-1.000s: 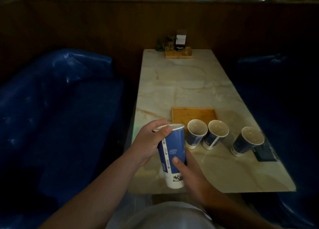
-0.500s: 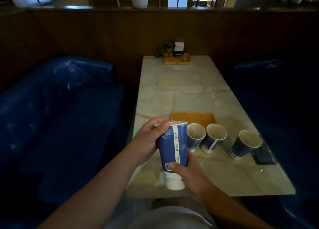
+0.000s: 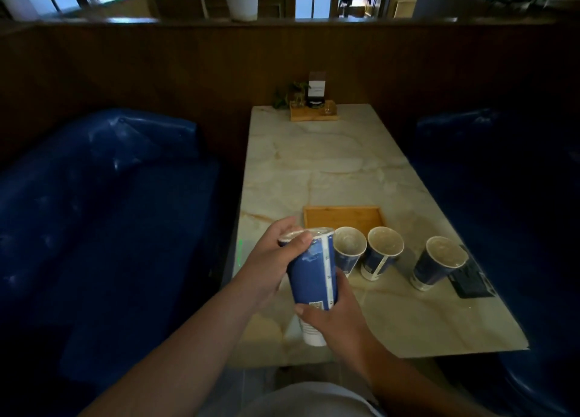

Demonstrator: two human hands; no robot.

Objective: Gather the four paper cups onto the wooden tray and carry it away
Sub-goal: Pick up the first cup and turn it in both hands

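A tall blue paper cup [image 3: 312, 278] is held above the near left part of the marble table [image 3: 329, 171]. My left hand [image 3: 276, 259] grips its rim and upper side; my right hand [image 3: 335, 316] holds its lower part. Three more blue paper cups stand in a row on the table: one [image 3: 348, 248] right beside the held cup, one [image 3: 381, 253] in the middle, one [image 3: 437, 262] farther right. The wooden tray [image 3: 343, 218] lies just behind the row with nothing on it.
A dark flat object [image 3: 470, 278] lies beside the rightmost cup. At the table's far end stands a small wooden holder [image 3: 314, 113] with a plant and a card. Blue padded benches [image 3: 103, 215] flank the table; a wooden partition rises behind.
The cup in my hands has turned, so its white seam strip now faces right. The camera has tilted up, so the table sits lower in view. The three standing cups have not moved.
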